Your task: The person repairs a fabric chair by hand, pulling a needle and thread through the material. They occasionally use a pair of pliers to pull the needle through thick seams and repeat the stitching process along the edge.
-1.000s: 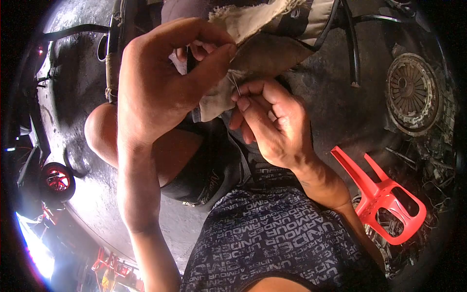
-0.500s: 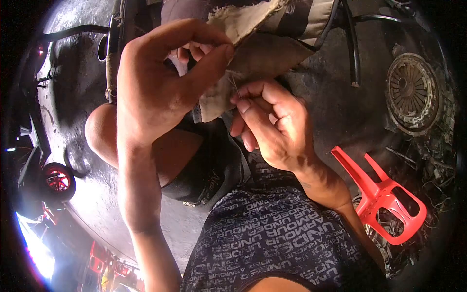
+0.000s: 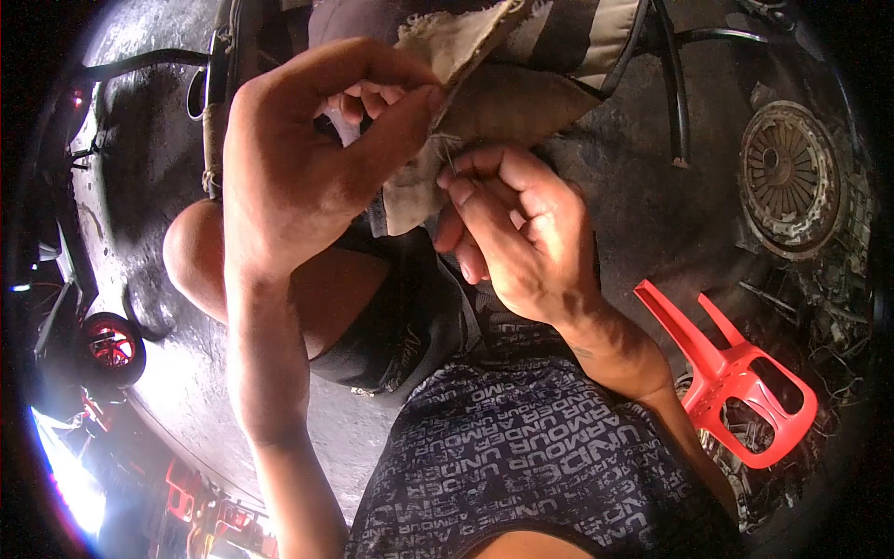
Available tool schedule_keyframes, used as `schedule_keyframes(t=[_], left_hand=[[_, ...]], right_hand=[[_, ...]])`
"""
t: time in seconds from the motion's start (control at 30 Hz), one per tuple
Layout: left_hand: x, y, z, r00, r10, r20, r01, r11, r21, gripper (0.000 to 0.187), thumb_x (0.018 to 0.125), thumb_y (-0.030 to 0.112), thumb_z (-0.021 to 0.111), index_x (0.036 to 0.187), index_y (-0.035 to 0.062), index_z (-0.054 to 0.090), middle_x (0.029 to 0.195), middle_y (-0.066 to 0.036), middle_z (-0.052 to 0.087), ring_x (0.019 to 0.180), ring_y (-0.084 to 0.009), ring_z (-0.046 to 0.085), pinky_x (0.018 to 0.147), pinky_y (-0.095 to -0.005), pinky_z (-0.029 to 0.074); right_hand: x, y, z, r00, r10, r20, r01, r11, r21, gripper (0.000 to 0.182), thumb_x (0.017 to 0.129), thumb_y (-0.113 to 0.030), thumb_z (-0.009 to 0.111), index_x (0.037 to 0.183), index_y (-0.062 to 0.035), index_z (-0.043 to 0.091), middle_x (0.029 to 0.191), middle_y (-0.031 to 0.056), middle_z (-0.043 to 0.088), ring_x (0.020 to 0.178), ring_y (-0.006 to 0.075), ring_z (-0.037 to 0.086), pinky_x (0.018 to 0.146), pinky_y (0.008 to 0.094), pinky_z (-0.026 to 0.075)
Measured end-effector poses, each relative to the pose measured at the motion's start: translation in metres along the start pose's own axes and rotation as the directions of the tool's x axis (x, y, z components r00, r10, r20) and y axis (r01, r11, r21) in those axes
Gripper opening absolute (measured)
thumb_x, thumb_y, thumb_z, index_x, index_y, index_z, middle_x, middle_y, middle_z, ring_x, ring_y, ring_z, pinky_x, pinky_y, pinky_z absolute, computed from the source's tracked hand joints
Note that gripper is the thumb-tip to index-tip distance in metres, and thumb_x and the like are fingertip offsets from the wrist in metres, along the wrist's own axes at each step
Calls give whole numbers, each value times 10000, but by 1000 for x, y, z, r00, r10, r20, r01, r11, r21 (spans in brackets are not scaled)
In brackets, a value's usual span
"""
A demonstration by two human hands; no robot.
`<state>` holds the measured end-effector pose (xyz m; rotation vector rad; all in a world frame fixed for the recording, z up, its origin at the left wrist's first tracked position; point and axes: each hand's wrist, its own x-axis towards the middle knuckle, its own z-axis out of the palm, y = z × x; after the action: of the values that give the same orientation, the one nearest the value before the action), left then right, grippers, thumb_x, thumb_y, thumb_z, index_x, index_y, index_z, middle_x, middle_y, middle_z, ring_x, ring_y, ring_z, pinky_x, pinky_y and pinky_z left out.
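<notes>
My left hand (image 3: 326, 140) is closed, pinching the frayed edge of a worn beige fabric piece (image 3: 456, 42) between thumb and forefinger. Lower right of it, my right hand (image 3: 526, 228) is closed in a pinch on a thin needle (image 3: 450, 160). Pale thread shows at the needle's upper end, close against the fabric edge. A lower flap of the same fabric (image 3: 410, 200) hangs between the two hands. My left fingers partly hide the cloth behind them.
A striped cushion-like cover (image 3: 596, 42) lies beyond the hands, beside black metal tubing (image 3: 675, 93). To the right are a round metal clutch-like part (image 3: 792, 177) and a red plastic chair (image 3: 745, 401). A wheel with a red rim (image 3: 112, 347) stands at left.
My right hand has shifted slightly left and up, its fingertips nearer the fabric edge. The fabric's upper frayed corner has moved a little left. My left hand keeps its pinch.
</notes>
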<state>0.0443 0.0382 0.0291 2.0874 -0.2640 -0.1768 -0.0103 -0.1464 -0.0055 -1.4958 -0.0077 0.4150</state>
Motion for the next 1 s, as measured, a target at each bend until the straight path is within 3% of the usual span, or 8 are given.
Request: schedule_keyframes(t=[0.47,0.57,0.67,0.77,1.0], left_hand=[[0,-3,-1,1000,1,-28,-1,1000,-30,157,927,46,660,1044,-56,684,931,-83,729,874,-110,669,773,-242,524],[1,-7,5,990,25,-140,-38,995,-95,114,867,69,741,967,14,732,787,9,690,736,-39,615,682,-199,474],[-1,-4,4,991,3,-135,-13,997,-71,115,873,45,733,976,-5,724,811,-6,693,756,-42,616,698,-200,482],[-4,-11,4,990,0,-143,-28,982,-188,113,879,21,724,982,-24,714,829,-16,690,775,-43,615,715,-204,492],[-4,-9,4,992,27,-126,-43,992,-120,133,871,-4,714,1003,-23,711,856,-22,676,774,-60,614,723,-212,499]], right_hand=[[6,17,12,989,-112,-95,118,991,61,78,1015,-38,550,1070,3,587,686,43,628,479,27,455,436,195,367],[8,17,13,988,-127,-92,134,988,73,80,1019,-47,549,1072,0,587,684,41,626,479,26,452,431,197,361],[8,16,12,987,-135,-92,143,986,85,81,1022,-52,549,1074,-2,588,685,39,625,481,24,449,432,196,360],[7,18,12,983,-152,-101,158,986,58,82,1022,-54,553,1075,-2,588,687,37,626,485,23,450,437,194,362],[4,20,3,983,-167,-75,163,985,-58,121,1013,-49,569,1126,-20,598,703,23,624,528,18,472,459,191,371]])
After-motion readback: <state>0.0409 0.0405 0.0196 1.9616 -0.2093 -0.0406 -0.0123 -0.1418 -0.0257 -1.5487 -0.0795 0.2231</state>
